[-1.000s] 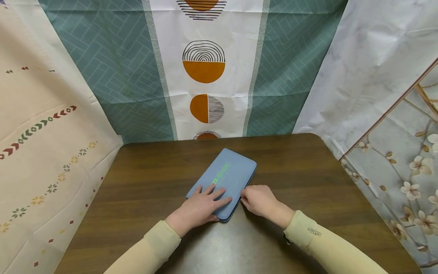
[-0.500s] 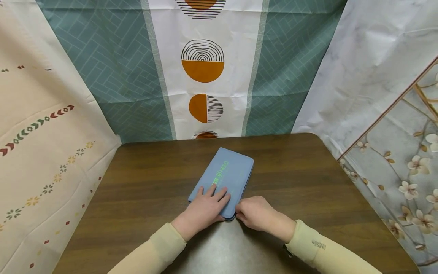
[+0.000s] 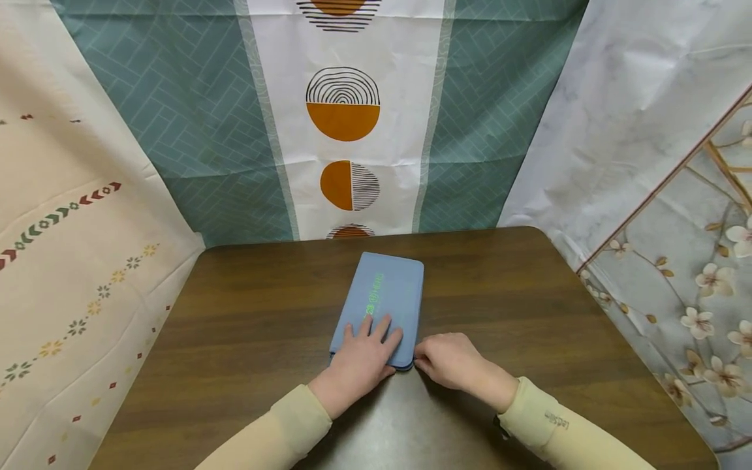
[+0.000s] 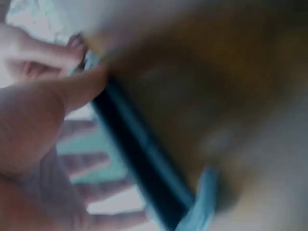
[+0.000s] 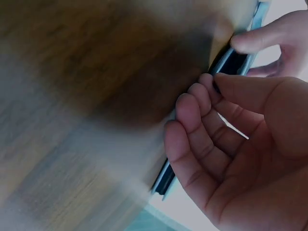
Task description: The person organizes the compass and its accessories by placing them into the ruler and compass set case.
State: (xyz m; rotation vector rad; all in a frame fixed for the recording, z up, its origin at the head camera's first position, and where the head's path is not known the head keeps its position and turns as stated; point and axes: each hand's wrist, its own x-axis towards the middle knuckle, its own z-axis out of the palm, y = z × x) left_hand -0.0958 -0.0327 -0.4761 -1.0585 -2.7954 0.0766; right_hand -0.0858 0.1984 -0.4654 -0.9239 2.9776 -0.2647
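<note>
A flat blue zip case (image 3: 390,287) with green lettering lies on the wooden table, its long side running away from me. My left hand (image 3: 358,362) rests on its near part with fingers spread, thumb at the near edge. At the near right corner, my right hand (image 3: 452,362) has its fingers curled and pinches the small dark zipper pull (image 5: 216,85) between thumb and forefinger. The case's dark zipped edge (image 4: 139,149) shows in the left wrist view, with a blue tab (image 4: 206,192) at one end. My right fingers cover most of the pull.
The brown wooden table (image 3: 258,294) extends around the case on all sides. Behind it hangs a green and white patterned cloth (image 3: 343,163). Cream cloth (image 3: 70,294) lines the left side, and a floral cloth (image 3: 699,326) the right.
The case has turned counterclockwise under my left hand, its far end swinging left. My right hand has moved along the case's right edge to the near corner.
</note>
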